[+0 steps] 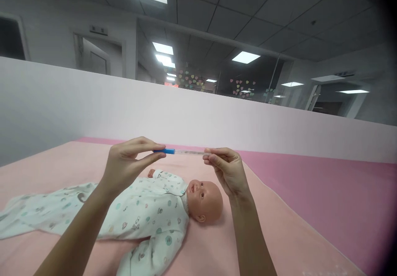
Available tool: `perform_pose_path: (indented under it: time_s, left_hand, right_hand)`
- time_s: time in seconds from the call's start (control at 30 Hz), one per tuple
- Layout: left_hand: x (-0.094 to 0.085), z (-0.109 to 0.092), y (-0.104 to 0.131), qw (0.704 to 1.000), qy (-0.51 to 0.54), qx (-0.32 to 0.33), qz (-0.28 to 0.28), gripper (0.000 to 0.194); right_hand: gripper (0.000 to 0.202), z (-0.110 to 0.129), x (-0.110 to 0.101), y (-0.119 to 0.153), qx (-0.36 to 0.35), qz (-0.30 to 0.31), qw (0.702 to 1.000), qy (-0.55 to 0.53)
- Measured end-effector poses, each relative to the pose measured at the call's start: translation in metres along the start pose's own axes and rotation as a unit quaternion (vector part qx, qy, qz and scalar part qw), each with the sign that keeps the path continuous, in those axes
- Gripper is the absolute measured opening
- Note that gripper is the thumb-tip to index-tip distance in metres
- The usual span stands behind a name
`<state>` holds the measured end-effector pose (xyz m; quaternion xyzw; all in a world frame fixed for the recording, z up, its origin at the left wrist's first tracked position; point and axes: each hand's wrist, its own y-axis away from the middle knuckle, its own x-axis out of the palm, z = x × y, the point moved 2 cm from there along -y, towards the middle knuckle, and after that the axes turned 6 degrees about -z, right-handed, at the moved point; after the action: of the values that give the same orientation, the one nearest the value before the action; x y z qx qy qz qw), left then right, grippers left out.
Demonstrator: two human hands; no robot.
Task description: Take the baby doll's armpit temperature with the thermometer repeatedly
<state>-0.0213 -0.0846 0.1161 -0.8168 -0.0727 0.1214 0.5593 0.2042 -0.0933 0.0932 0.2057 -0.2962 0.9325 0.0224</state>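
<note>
A thin clear tube with a blue end, like a glass thermometer [189, 152], is held level between both hands in front of me. My left hand [132, 160] pinches the blue end [169, 151] between thumb and fingers. The clear end is pinched by the thumb and fingers of my right hand [228, 166]. Below and behind the hands, a baby doll [206, 201] lies on its back, head to the right, dressed in a white patterned outfit [151, 214]. Neither hand touches the doll.
The doll lies on a peach-coloured sheet [279, 234] over a pink padded surface [325, 189]. A white low wall [186, 116] runs behind it. Beyond stand a glass partition with heart stickers, a doorway and ceiling lights.
</note>
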Motion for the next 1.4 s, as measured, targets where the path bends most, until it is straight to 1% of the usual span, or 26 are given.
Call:
perform_pose_path:
  time_s: [0.1,0.23,0.4,0.57,0.77,0.93,1.4]
  left_hand:
    - [-0.007,-0.005,-0.001,1.000,-0.008,0.016,-0.004,0.018]
    - [-0.013,-0.009,-0.002,1.000,-0.018,0.020,-0.004,0.019]
    - [-0.010,-0.011,-0.001,0.999,-0.032,0.008,0.007,0.015]
    - [-0.007,-0.014,-0.001,0.999,-0.047,0.000,0.021,0.010]
    - [-0.013,-0.014,-0.001,0.999,-0.043,0.011,0.019,0.013]
    - [-0.017,-0.011,-0.002,0.999,-0.026,0.008,0.041,0.017]
    - [-0.019,-0.011,-0.003,0.996,-0.032,-0.015,0.076,0.013]
  right_hand:
    - [0.013,-0.001,0.004,0.002,0.004,0.012,1.000,-0.003]
    - [0.013,-0.002,0.006,0.003,0.006,0.009,1.000,0.005]
    - [0.013,-0.001,0.002,0.002,-0.004,-0.008,1.000,0.010]
    - [0.012,0.000,-0.001,0.001,-0.004,-0.010,1.000,0.010]
    - [0.011,0.000,0.002,0.003,-0.009,0.009,0.999,0.038]
    - [0.011,-0.002,0.004,0.003,-0.015,0.023,0.998,0.058]
    - [0.014,-0.001,0.004,0.003,-0.030,0.022,0.996,0.075]
